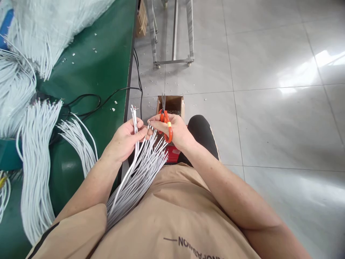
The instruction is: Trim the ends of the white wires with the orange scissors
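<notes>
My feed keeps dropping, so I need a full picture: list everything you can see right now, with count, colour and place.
cables in hand: a bundle, white, across the lap, a few ends raised by the left hand
scissors: one, orange handles, in the right hand, blades up
box: one, brown cardboard, open, on the floor beyond the hands
cable bundles: several, white, on the bench at left
bench: one, green top, left side
cord: black, looping over the bench edge
frame: one, metal, on wheels, far floor
floor: grey tiles
left hand: fingers closed on cables
right hand: fingers through the scissors
</notes>
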Demonstrator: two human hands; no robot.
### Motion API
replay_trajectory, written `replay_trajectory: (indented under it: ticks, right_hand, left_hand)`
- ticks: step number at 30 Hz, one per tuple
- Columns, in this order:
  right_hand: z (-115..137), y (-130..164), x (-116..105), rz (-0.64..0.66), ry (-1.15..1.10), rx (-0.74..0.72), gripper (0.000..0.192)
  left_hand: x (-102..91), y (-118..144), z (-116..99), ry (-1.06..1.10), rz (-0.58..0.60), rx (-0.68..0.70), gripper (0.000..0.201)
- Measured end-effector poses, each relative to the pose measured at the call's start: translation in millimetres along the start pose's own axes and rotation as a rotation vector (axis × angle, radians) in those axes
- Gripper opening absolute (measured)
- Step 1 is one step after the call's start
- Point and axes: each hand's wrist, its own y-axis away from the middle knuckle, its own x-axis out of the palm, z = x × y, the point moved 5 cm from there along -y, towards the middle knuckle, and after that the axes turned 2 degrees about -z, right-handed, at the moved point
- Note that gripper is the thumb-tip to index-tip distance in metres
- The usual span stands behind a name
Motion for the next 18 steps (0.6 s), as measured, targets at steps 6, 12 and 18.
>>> replay_trajectory:
  ticks: [6, 12, 18]
  right_hand:
    - [-4, -3, 1, -0.028, 0.020, 0.019, 0.014]
    - [-17, 3, 6, -0.196, 0.034, 0.024, 0.010]
    - [-14, 8, 4, -0.190, 0.043, -0.051, 0.016]
  left_hand:
    - [0.6, 0, 1, -0.030, -0.025, 0.012, 0.029]
    - [-12.4, 3, -6, -0.365, -0.329, 0.208, 0.032]
    - [-24.8, 0, -10, -0.365, -0.378, 0.235, 0.034]
